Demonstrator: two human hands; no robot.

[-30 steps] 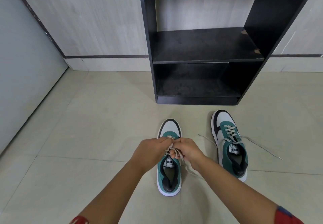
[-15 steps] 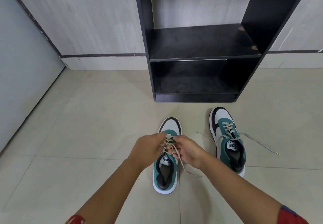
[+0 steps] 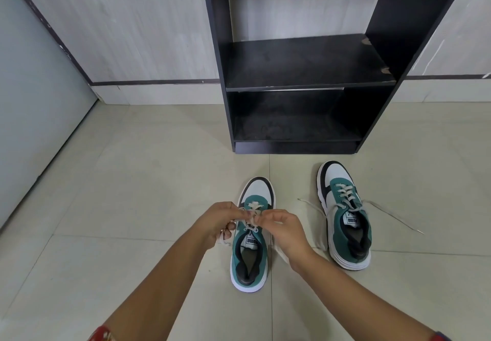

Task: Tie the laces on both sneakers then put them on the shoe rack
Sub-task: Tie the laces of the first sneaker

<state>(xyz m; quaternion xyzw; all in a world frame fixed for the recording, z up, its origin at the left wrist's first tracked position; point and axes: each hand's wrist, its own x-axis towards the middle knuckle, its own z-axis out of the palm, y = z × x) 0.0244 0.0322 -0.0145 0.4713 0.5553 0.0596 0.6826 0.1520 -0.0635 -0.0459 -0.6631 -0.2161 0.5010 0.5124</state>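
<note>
Two green, white and black sneakers stand on the tiled floor, toes toward the rack. Over the left sneaker (image 3: 251,255) my left hand (image 3: 219,221) and my right hand (image 3: 283,227) each pinch a strand of its cream laces (image 3: 252,217) above the tongue. The hands are a little apart, with the lace crossing between them. The right sneaker (image 3: 345,215) stands alone, its loose laces (image 3: 393,214) trailing out on the floor to both sides. The black shoe rack (image 3: 305,85) stands just beyond the shoes, its shelves bare.
A pale wood-grain wall (image 3: 119,27) with a dark stripe runs behind the rack. A grey-blue panel (image 3: 34,80) closes the left side. Beige floor tiles (image 3: 132,181) spread around the shoes.
My hands have drawn slightly apart over the left sneaker, pulling the lace strands sideways. The view has tilted up a little toward the rack. The right sneaker has not moved.
</note>
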